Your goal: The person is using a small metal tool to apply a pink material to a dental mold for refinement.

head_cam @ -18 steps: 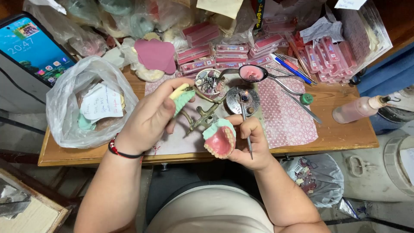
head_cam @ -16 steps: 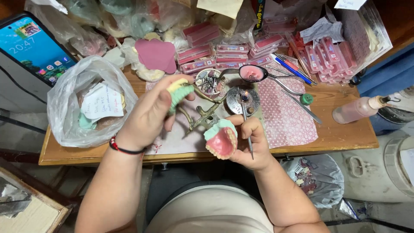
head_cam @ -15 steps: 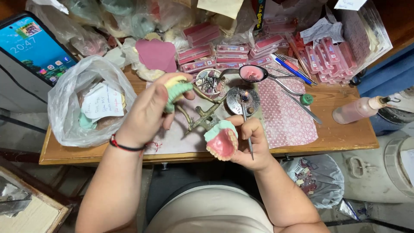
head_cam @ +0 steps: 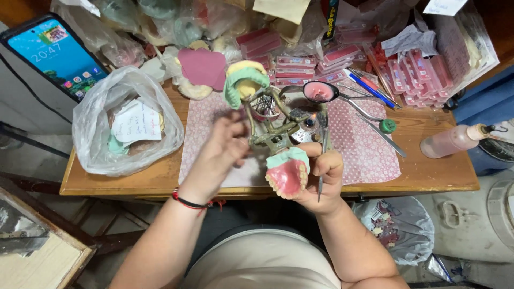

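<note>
My right hand grips a pink denture base set on a pale green cast, held in front of the table edge. A thin metal tool runs between the same fingers. My left hand hovers blurred beside the metal articulator frame, fingers loosely spread and holding nothing that I can see. A green and yellow arch-shaped cast sits at the far end of the frame, apart from the left hand.
A patterned pink mat covers the wooden table. At the left are a plastic bag with papers and a phone; behind are a pink wax sheet, pink boxes, a round pink dish and pens. A pinkish bottle lies right.
My left hand carried the green and yellow cast away from me, let it go at the far end of the frame and drew back. The right hand stayed put.
</note>
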